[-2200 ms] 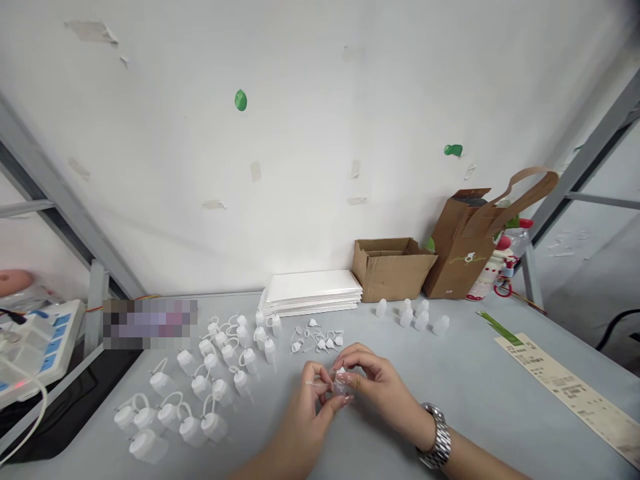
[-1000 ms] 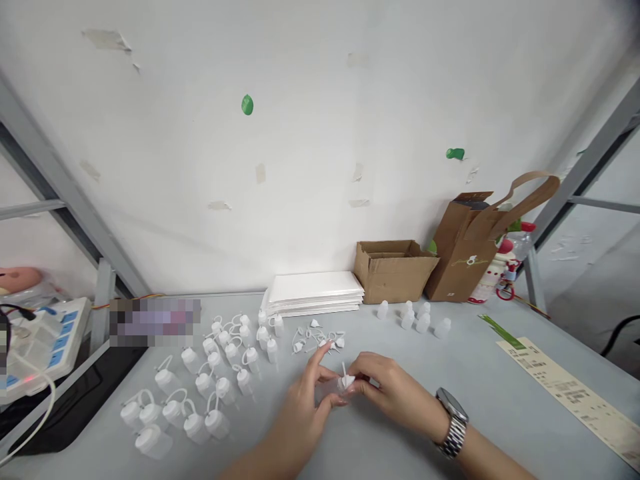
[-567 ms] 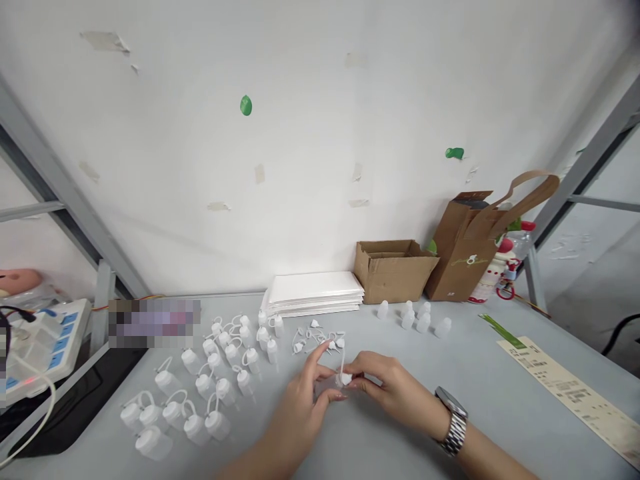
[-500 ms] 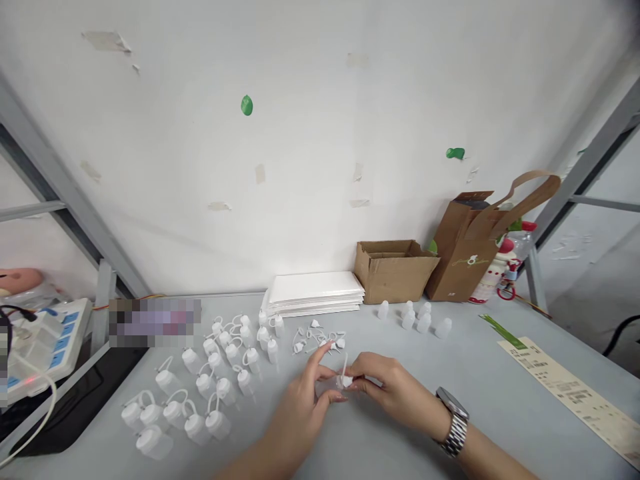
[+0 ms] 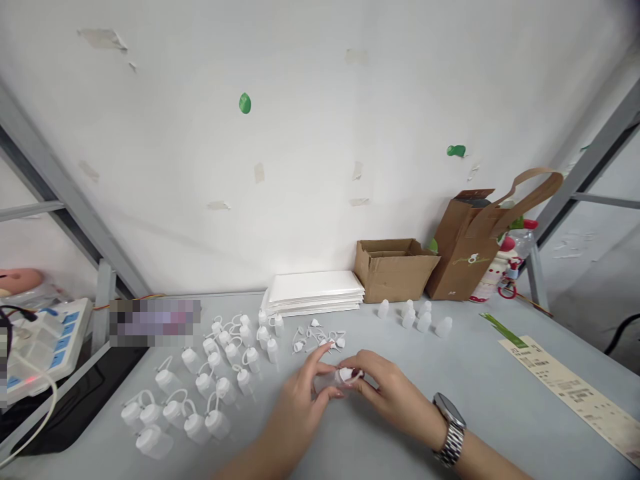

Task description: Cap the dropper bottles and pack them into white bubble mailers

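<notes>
Low over the table's front, my left hand (image 5: 305, 397) is closed around the translucent body of a small plastic squeeze bottle (image 5: 326, 381), which lies on its side. At its right end sits a white cap (image 5: 347, 375) with a thin strap, pinched by the fingers of my right hand (image 5: 377, 380). The fingertips partly hide the cap. Just beyond my hands is a loose heap of white strapped caps (image 5: 320, 343). Off to the left stand several capped bottles (image 5: 205, 385) with looped straps. At the back right are several bottles without caps (image 5: 424, 323).
Behind the hands lies a stack of white flat packets (image 5: 314, 293), beside an open cardboard box (image 5: 395, 273) and a brown paper bag (image 5: 463, 257). A paper strip (image 5: 570, 393) lies at right. A power strip (image 5: 55, 343) and a black mat (image 5: 80, 407) are at left.
My right fingers have turned at the cap, and its strap has swung from upright to pointing right. More of the bottle's body shows between my hands.
</notes>
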A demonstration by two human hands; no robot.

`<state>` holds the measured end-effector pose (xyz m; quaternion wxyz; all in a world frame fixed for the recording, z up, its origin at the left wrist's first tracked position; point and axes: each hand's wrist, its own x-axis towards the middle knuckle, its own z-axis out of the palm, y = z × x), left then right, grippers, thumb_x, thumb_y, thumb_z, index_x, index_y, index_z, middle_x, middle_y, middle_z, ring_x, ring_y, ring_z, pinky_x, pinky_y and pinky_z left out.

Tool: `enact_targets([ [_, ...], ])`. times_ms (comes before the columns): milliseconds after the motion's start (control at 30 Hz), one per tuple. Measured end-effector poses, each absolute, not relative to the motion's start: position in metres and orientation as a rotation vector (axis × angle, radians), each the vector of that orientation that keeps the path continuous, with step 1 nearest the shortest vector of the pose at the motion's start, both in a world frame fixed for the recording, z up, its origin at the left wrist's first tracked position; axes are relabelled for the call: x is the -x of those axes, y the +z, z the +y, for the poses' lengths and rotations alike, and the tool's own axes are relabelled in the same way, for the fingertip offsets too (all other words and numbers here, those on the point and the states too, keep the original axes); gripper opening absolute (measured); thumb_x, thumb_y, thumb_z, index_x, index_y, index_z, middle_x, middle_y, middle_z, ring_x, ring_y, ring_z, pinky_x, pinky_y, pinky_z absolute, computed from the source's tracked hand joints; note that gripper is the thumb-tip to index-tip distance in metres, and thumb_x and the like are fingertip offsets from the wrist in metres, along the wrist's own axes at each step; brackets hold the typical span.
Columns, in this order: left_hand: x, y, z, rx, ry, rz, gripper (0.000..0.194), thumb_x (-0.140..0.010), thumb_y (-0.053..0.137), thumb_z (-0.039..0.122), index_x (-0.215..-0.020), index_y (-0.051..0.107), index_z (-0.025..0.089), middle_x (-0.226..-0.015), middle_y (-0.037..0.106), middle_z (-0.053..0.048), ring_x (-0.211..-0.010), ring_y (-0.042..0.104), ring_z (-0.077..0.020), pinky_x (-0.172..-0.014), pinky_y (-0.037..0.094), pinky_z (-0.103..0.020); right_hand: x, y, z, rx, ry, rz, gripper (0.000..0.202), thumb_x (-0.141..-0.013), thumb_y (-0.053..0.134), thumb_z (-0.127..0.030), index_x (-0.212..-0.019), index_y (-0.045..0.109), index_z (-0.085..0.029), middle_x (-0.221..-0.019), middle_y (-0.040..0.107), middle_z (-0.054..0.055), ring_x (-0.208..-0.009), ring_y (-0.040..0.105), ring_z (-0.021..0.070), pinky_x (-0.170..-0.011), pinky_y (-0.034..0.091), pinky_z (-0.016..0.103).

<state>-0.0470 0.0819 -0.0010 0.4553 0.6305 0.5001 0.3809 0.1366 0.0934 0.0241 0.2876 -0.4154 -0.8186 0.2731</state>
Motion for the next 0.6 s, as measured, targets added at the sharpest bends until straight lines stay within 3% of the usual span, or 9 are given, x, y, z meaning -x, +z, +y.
enact_targets([
  [200,0.046,0.001,0.083,-1.537,0.904,1.181,0.052,-0.077,0.05,0.015,-0.127,0.044,0.029,-0.1,0.067,-0.002,-0.076,0.067,-0.0182,-0.08,0.049,-0.033,-0.142,0.026,0.099,0.959,0.709,-2.273,0.03,-0.086,0.041,-0.01,-0.105,0.06,-0.023,-0.085,0.064,0.004,-0.08,0.059,0.0165,-0.072,0.048,0.028],
  [367,0.049,-0.001,0.082,-1.699,0.85,1.169,0.055,-0.077,0.045,0.01,-0.129,0.041,0.028,-0.1,0.066,-0.002,-0.078,0.067,-0.0169,-0.083,0.048,-0.033,-0.142,0.026,0.096,0.963,0.594,-2.382,0.024,-0.086,0.04,-0.01,-0.094,0.062,-0.017,-0.08,0.063,0.007,-0.074,0.056,0.0177,-0.066,0.046,0.028],
  [467,0.05,-0.003,0.081,-1.831,0.883,1.186,0.053,-0.078,0.045,0.011,-0.129,0.043,0.029,-0.101,0.066,-0.003,-0.088,0.064,-0.0179,-0.087,0.047,-0.033,-0.138,0.024,0.093,1.094,0.593,-2.358,0.018,-0.087,0.043,-0.016,-0.078,0.058,-0.017,-0.076,0.061,0.006,-0.069,0.055,0.0173,-0.063,0.045,0.028],
  [600,0.05,-0.006,0.081,-1.93,0.933,1.235,0.051,-0.08,0.048,0.017,-0.128,0.042,0.03,-0.099,0.065,-0.002,-0.094,0.061,-0.018,-0.088,0.047,-0.034,-0.132,0.02,0.092,1.309,0.659,-2.221,0.027,-0.089,0.046,-0.031,-0.066,0.053,-0.018,-0.067,0.058,0.002,-0.062,0.052,0.015,-0.059,0.042,0.026],
])
